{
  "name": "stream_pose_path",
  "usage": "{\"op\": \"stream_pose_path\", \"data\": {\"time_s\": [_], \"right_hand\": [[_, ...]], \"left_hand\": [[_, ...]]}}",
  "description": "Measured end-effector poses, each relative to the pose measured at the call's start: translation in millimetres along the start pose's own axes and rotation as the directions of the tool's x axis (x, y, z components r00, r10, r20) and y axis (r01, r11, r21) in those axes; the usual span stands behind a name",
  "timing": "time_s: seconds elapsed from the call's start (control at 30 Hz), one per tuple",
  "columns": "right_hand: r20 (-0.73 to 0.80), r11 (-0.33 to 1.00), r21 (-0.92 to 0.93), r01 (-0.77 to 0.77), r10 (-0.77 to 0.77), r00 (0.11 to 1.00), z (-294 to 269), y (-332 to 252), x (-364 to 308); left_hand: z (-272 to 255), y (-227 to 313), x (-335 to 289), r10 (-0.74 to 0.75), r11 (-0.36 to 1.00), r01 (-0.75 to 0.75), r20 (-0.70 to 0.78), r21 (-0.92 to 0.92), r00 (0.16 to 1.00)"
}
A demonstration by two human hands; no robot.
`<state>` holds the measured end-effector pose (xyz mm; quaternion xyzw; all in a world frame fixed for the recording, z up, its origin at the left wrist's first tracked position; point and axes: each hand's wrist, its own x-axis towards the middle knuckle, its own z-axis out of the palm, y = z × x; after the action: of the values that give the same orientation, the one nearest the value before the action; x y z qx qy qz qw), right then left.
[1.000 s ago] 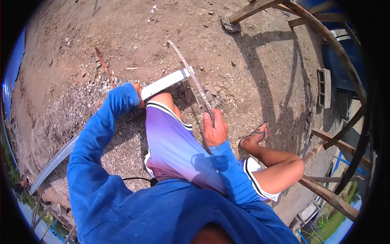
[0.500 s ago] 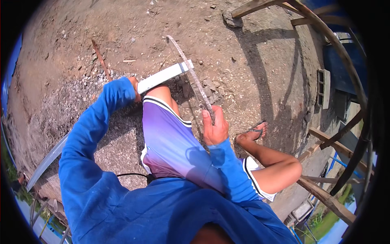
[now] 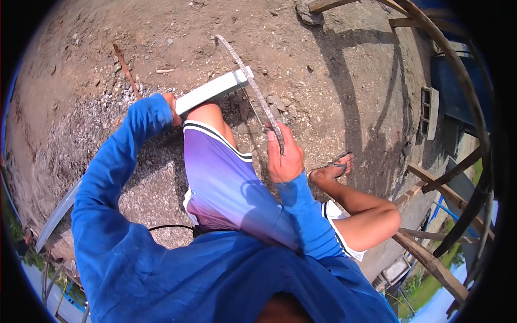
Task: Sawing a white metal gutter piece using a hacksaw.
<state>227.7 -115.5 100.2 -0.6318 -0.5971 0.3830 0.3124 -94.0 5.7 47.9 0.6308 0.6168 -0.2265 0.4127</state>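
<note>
Reaching across the far end of a white, square-edged bar (image 3: 209, 93), a bow-shaped saw with a ribbed, grey-brown rod frame (image 3: 258, 93) and a thin, straight blade is held by the right hand (image 3: 285, 156). To the right of the bar, that hand's fingers are curled round the saw's near end, with the thumb laid along it. The bar's near end, just beyond the bare left knee (image 3: 207, 114), is gripped by the left hand (image 3: 173, 109); its fingertips are hidden, so their exact set cannot be told. Whether any lettering is borne by bar or saw cannot be made out. Left of the bar, a reddish-brown stick (image 3: 126, 71) is seen; well right of it, a grey hollow concrete block (image 3: 428, 113).
</note>
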Motion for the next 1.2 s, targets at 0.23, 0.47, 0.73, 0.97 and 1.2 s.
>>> {"op": "stream_pose_path", "data": {"time_s": [0.23,0.47,0.73,0.97,1.2], "right_hand": [[0.054,0.992,0.061,-0.111,0.108,0.993,-8,7,-17],[-0.019,0.996,0.006,-0.092,0.092,0.996,-12,3,-25],[-0.036,0.998,0.056,-0.024,0.026,0.999,-4,9,-23],[-0.071,0.994,0.056,0.095,-0.091,0.993,39,11,45],[0.051,0.996,0.041,-0.077,0.075,0.996,-16,2,-33]], "left_hand": [[4,-6,-1,-0.006,1.000,0.006,0.012,-0.005,1.000],[-2,-4,1,-0.010,1.000,0.010,0.007,-0.001,1.000],[1,-1,4,0.008,1.000,-0.008,0.013,-0.004,1.000],[2,-4,9,0.014,1.000,-0.014,0.020,-0.023,1.000],[5,-18,5,-0.002,0.999,0.003,0.027,-0.047,1.000]]}}
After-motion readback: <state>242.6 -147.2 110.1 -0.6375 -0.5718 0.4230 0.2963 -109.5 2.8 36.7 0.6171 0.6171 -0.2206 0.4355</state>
